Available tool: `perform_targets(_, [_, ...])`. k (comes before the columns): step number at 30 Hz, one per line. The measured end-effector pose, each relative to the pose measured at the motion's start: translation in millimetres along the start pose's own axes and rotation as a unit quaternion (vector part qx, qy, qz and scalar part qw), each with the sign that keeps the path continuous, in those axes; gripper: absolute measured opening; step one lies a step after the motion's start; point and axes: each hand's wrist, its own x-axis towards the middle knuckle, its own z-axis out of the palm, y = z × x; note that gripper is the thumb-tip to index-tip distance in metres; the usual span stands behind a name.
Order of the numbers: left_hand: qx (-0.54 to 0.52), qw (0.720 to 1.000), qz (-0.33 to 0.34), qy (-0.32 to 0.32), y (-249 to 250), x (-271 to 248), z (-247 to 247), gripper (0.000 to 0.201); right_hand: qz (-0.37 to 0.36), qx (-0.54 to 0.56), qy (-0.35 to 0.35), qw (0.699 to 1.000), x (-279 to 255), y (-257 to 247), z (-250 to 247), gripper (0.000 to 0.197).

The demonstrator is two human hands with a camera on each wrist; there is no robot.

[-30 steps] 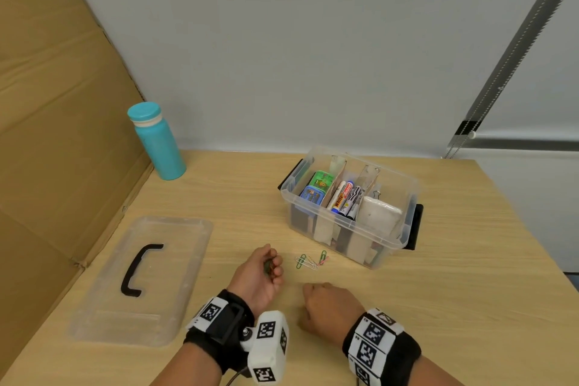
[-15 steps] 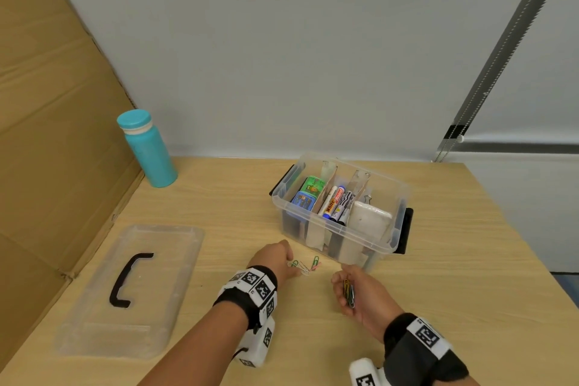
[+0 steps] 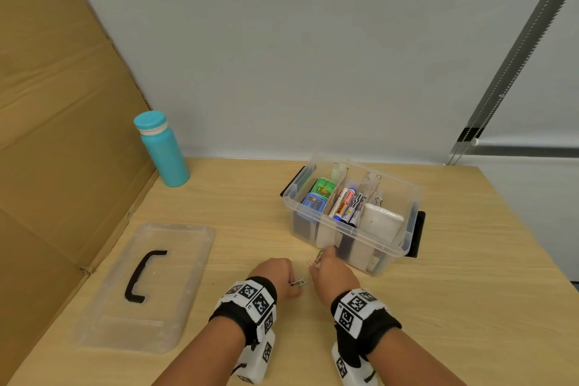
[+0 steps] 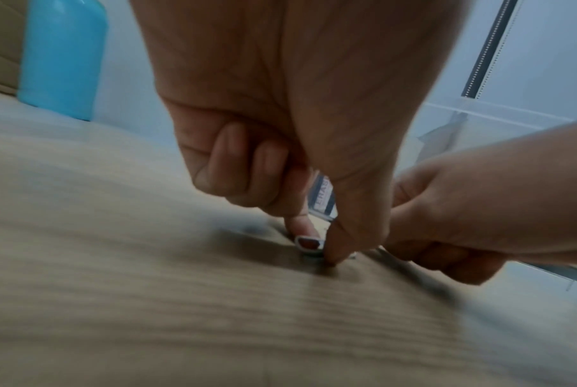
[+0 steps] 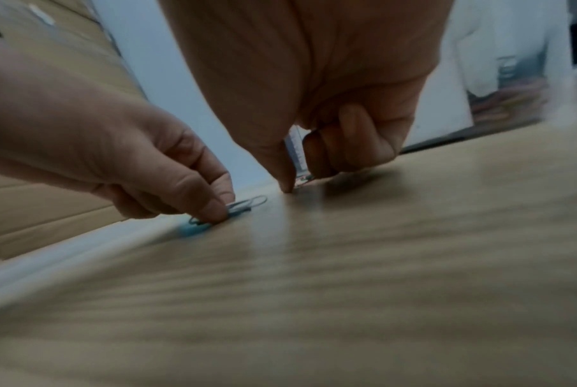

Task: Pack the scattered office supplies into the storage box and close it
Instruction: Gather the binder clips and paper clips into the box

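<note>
Paper clip point(image 3: 300, 282) lies flat on the worktop point(image 3: 470, 291), pinned under the left hand point(image 3: 275, 276) grip, thumb and forefinger pinching it. Just right of that grip, the right hand point(image 3: 332, 276) pinches further clips point(image 3: 317, 258) off the wood. Storage box point(image 3: 404, 247) stands open just beyond; lid point(image 3: 150, 285) lies well left.

Step in hand: gathering the last loose clips. Next move likely requires lifting both pinches over the box rim.

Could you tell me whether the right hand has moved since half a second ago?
Yes. The right hand has moved left along the storage box front, onto the paper clips.
</note>
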Motion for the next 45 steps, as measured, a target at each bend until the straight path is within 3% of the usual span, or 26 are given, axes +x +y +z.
perform_targets(6, [0.104, 0.995, 0.002, -0.004, 2.1, -7.6, 0.6, 0.03, -0.126, -0.178, 0.012, 0.976, -6.1, -5.3, -16.2, 0.038])
perform_targets(14, [0.232, 0.972, 0.03, 0.032, 15.8, -12.0, 8.6, 0.031, -0.139, -0.261, -0.017, 0.955, -7.2, -2.1, -27.5, 0.032])
perform_targets(17, [0.244, 0.968, 0.031, 0.049, 22.6, -19.2, 4.9, 0.023, -0.132, -0.179, -0.044, 0.974, -9.0, 4.3, -32.4, 0.018])
perform_targets(19, [0.262, 0.962, 0.038, 0.06, 25.0, -21.3, 5.0, 0.018, -0.094, -0.01, -0.095, 0.991, -10.2, 13.6, -33.4, 0.013])
perform_targets(20, [0.276, 0.958, 0.046, 0.056, 24.5, -19.1, 10.1, 0.021, -0.049, 0.114, -0.128, 0.984, -12.2, 18.3, -34.6, 0.015])
perform_targets(21, [0.296, 0.952, 0.053, 0.05, 23.6, -16.3, 13.9, 0.026, 0.01, 0.264, -0.156, 0.952, -16.2, 22.0, -36.4, 0.017])
perform_targets(23, [0.316, 0.945, 0.069, 0.049, 25.9, -14.6, 13.6, 0.029, 0.103, 0.533, -0.187, 0.819, -25.4, 27.7, -39.8, 0.018])
perform_targets(24, [0.317, 0.944, 0.077, 0.053, 25.4, -13.8, 15.5, 0.029, 0.123, 0.602, -0.2, 0.764, -29.1, 30.5, -41.7, 0.019])
perform_targets(25, [0.307, 0.947, 0.077, 0.054, 26.2, -13.6, 15.8, 0.03, 0.133, 0.633, -0.21, 0.733, -31.7, 32.1, -43.0, 0.02])
perform_targets(26, [0.293, 0.952, 0.071, 0.051, 26.0, -12.6, 15.2, 0.03, 0.137, 0.64, -0.215, 0.725, -32.4, 32.9, -43.2, 0.02])
perform_targets(27, [0.285, 0.955, 0.06, 0.046, 24.5, -12.2, 13.6, 0.03, 0.139, 0.632, -0.214, 0.732, -32.2, 32.1, -43.0, 0.019])
perform_targets(29, [0.236, 0.971, 0.029, 0.04, 18.5, -10.7, 7.5, 0.029, 0.14, 0.579, -0.189, 0.78, -27.1, 27.9, -40.8, 0.016])
perform_targets(32, [0.066, 0.997, -0.006, 0.037, -0.4, -11.7, -3.6, 0.024, 0.084, 0.374, -0.128, 0.915, -14.2, 16.8, -35.7, 0.017])
perform_targets(34, [-0.085, 0.995, 0.001, 0.051, -19.3, -14.3, -6.2, 0.01, 0.002, 0.19, -0.069, 0.979, -4.9, 9.3, -29.8, 0.01])
perform_targets(36, [-0.218, 0.973, 0.016, 0.068, -38.3, -20.3, -6.1, 0.019, -0.047, 0.035, -0.041, 0.997, 0.9, 1.3, -23.5, 0.011])
perform_targets(39, [-0.34, 0.936, 0.02, 0.082, -55.3, -33.8, -6.8, 0.028, -0.068, -0.109, -0.033, 0.991, 5.4, -8.9, -16.6, 0.018])
perform_targets(45, [-0.46, 0.884, -0.021, 0.083, -74.0, -47.5, -1.1, 0.026, -0.048, -0.15, -0.101, 0.982, 15.4, -19.1, -19.0, 0.024])
